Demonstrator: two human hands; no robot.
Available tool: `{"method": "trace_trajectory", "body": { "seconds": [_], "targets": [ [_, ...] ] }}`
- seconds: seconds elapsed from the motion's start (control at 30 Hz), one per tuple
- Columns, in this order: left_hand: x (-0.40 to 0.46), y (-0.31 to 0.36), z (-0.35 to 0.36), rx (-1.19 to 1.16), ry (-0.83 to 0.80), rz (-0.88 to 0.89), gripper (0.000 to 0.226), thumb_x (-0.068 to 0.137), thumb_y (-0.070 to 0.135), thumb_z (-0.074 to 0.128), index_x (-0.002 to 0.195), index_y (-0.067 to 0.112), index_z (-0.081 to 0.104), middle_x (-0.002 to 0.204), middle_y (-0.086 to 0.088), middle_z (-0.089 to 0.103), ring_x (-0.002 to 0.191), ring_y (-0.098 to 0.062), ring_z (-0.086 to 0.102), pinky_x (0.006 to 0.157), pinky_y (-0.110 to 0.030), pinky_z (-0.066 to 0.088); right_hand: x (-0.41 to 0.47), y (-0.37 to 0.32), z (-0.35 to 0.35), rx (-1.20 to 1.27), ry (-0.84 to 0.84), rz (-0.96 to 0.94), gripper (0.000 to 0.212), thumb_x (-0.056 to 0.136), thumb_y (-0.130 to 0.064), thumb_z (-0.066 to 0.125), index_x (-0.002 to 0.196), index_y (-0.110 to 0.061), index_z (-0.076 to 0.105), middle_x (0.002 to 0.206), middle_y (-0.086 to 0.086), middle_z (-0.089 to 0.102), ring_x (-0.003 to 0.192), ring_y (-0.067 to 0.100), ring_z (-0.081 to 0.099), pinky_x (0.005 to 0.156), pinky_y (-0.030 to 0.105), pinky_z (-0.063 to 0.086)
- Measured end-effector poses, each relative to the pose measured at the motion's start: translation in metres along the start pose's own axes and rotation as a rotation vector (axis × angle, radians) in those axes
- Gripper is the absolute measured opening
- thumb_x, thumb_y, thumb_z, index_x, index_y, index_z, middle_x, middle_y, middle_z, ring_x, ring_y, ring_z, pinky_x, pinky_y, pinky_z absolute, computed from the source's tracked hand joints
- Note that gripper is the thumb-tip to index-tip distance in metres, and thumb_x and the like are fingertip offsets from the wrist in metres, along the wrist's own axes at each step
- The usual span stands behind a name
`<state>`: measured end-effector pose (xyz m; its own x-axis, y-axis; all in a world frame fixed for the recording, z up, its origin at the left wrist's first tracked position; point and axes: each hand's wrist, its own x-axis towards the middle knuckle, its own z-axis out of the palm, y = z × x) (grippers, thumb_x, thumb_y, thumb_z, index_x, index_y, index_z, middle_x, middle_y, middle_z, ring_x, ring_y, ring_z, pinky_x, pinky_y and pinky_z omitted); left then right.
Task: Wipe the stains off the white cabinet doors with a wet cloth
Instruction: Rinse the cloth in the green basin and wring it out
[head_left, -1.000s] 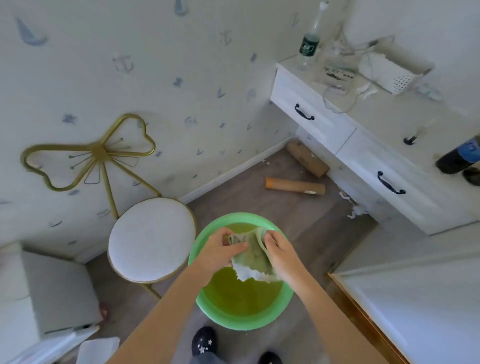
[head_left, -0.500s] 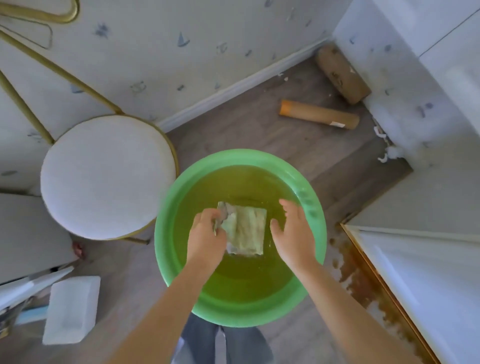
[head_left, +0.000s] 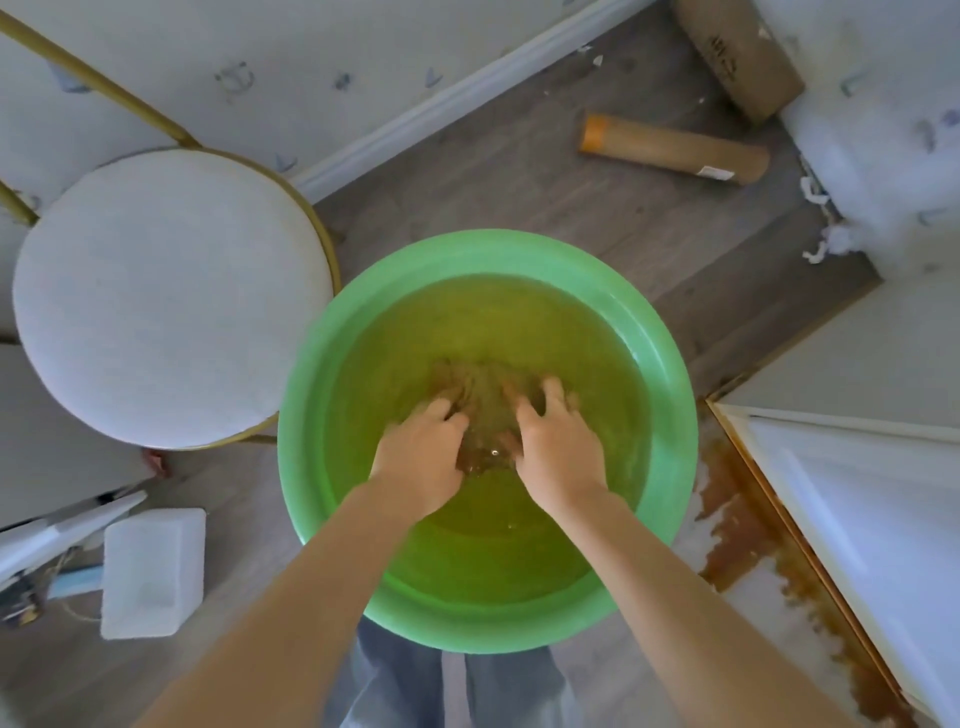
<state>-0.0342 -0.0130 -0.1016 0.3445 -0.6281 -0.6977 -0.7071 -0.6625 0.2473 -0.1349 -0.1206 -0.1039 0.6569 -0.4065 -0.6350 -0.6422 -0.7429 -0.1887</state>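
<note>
Both your left hand (head_left: 418, 457) and right hand (head_left: 558, 447) are plunged in the basin (head_left: 311, 395), fingers curled on the cloth (head_left: 480, 395) under the water near its middle. Soak it through, then lift and wring it over the basin so nothing drips on the floor (head_left: 519, 176).

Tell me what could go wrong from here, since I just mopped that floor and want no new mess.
The green basin looks quite full, and both the left hand and right hand are pressing the cloth under water, so vigorous scrubbing could slosh over the rim. Lifting the cloth unwrung would likely drip on the wooden floor. The white stool stands close enough to be splashed.
</note>
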Motion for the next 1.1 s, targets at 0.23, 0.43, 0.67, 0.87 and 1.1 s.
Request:
{"method": "trace_trajectory", "body": {
  "seconds": [0.23, 0.43, 0.67, 0.87, 1.1],
  "targets": [
    [0.0, -0.003, -0.006, -0.018, 0.067, -0.008, 0.027, 0.09, 0.016, 0.051, 0.116, 0.02, 0.059, 0.114, -0.002, 0.054, 0.101, -0.023, 0.056, 0.077, -0.029, 0.04, 0.003, 0.002, -0.005, 0.231, 0.04, 0.182, 0.058, 0.086, -0.013, 0.065, 0.137, -0.012, 0.038, 0.121, 0.012, 0.051, 0.088, 0.026, 0.061, 0.07, 0.032, 0.052],
    [-0.006, -0.003, -0.004, -0.238, -0.063, 0.018, 0.032, 0.089, 0.043, 0.055, 0.112, 0.022, 0.064, 0.107, 0.003, 0.064, 0.085, -0.017, 0.062, 0.072, -0.032, 0.053, 0.001, 0.007, -0.005, 0.322, 0.131, 0.209, 0.035, 0.092, -0.011, 0.052, 0.126, -0.019, 0.056, 0.076, -0.001, 0.065, 0.059, 0.016, 0.058, 0.041, 0.022, 0.037],
    [-0.012, -0.001, 0.006, -0.209, -0.034, 0.03, 0.021, 0.093, 0.022, 0.049, 0.091, 0.018, 0.07, 0.089, -0.003, 0.066, 0.077, -0.024, 0.062, 0.068, -0.033, 0.053, -0.006, 0.008, -0.013, 0.221, 0.291, 0.171, 0.031, 0.096, -0.022, 0.048, 0.125, -0.025, 0.06, 0.083, -0.003, 0.067, 0.058, 0.013, 0.054, 0.042, 0.02, 0.025],
    [-0.02, -0.003, 0.009, -0.468, -0.01, 0.071, 0.005, 0.082, 0.022, 0.066, 0.082, 0.023, 0.062, 0.092, 0.005, 0.06, 0.082, -0.013, 0.058, 0.075, -0.028, 0.049, -0.005, 0.009, -0.015, 0.742, 0.254, 0.268, 0.023, 0.096, -0.017, 0.049, 0.119, -0.016, 0.056, 0.061, -0.007, 0.051, 0.033, 0.002, 0.036, 0.033, 0.014, 0.025],
    [-0.022, 0.012, -0.002, -0.729, 0.212, 0.134, 0.032, 0.08, 0.029, 0.07, 0.109, 0.015, 0.063, 0.105, 0.005, 0.063, 0.092, -0.01, 0.057, 0.078, -0.014, 0.04, -0.01, -0.022, -0.035, 1.2, 0.072, 0.351, 0.036, 0.084, -0.027, 0.069, 0.116, -0.02, 0.054, 0.11, 0.0, 0.057, 0.096, 0.016, 0.06, 0.086, 0.036, 0.054]
  ]
}}
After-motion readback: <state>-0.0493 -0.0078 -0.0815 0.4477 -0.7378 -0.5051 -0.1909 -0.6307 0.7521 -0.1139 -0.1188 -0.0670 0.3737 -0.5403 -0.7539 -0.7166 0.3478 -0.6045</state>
